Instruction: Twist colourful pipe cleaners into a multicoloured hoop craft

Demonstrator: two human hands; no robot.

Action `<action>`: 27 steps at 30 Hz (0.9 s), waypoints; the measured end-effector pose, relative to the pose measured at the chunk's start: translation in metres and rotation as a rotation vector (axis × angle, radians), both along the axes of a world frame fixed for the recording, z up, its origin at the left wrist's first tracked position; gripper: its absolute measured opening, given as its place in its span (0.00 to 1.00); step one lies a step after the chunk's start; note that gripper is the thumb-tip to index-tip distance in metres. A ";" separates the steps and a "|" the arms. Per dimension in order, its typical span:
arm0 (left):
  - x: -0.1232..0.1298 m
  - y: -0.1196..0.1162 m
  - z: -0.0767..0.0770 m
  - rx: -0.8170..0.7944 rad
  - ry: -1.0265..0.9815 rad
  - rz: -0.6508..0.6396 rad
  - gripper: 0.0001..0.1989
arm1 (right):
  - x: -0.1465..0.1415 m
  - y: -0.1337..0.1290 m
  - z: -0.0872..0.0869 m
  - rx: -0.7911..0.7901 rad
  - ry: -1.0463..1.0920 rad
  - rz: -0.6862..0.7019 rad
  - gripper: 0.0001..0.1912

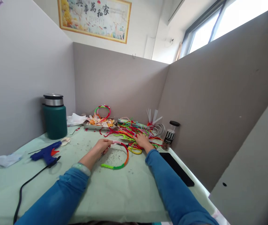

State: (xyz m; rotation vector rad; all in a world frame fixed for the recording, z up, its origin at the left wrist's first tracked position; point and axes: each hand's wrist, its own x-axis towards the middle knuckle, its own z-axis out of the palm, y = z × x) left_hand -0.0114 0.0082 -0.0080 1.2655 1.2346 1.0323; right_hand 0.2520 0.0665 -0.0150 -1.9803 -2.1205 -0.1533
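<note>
an open, c-shaped band [118, 167] is pinched at its pink end by the fingertips of the left hand [102, 147], near the middle of the pale green cloth [136, 187], seemingly so that the curve can be steadied while its light-green end is left free. the right hand [144, 141] is laid in the heap of fuzzy strands [124, 126]; whether anything is gripped there cannot be told, as its fingers are partly hidden. yellow-handled scissors [135, 153] are placed just beside it, probably for easy reach. the blue glue gun [45, 154] is set at the left, perhaps so that it is kept clear of the strands. the band is covered in plush sections of pink, red, orange and green. a shallow metal tray [96, 127] is heaped with thin, petal-like pieces [101, 120], above which a similar fuzzy ring [110, 111] is propped.
</note>
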 end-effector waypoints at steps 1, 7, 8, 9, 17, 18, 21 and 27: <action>0.000 0.000 0.000 0.004 0.003 -0.005 0.15 | 0.000 0.001 0.001 0.018 -0.004 0.027 0.27; 0.000 0.000 0.000 0.005 -0.009 -0.011 0.15 | -0.002 0.011 0.004 -0.051 0.127 -0.022 0.30; 0.000 0.001 0.000 0.005 -0.007 -0.010 0.15 | -0.003 0.013 0.004 -0.049 0.137 -0.052 0.28; 0.000 0.001 0.000 0.006 -0.004 -0.008 0.15 | -0.004 0.015 0.004 -0.039 0.142 -0.078 0.26; -0.001 0.001 -0.002 0.016 -0.018 -0.005 0.14 | -0.007 0.029 0.007 -0.024 0.208 -0.112 0.27; -0.001 0.000 -0.002 0.019 -0.020 -0.005 0.14 | -0.006 0.031 0.008 -0.040 0.216 -0.119 0.27; -0.002 0.000 -0.001 0.013 -0.031 -0.001 0.13 | -0.003 0.036 0.009 -0.058 0.229 -0.151 0.29; -0.001 -0.003 0.002 -0.022 -0.054 0.005 0.10 | 0.003 0.043 0.007 -0.097 0.239 -0.187 0.26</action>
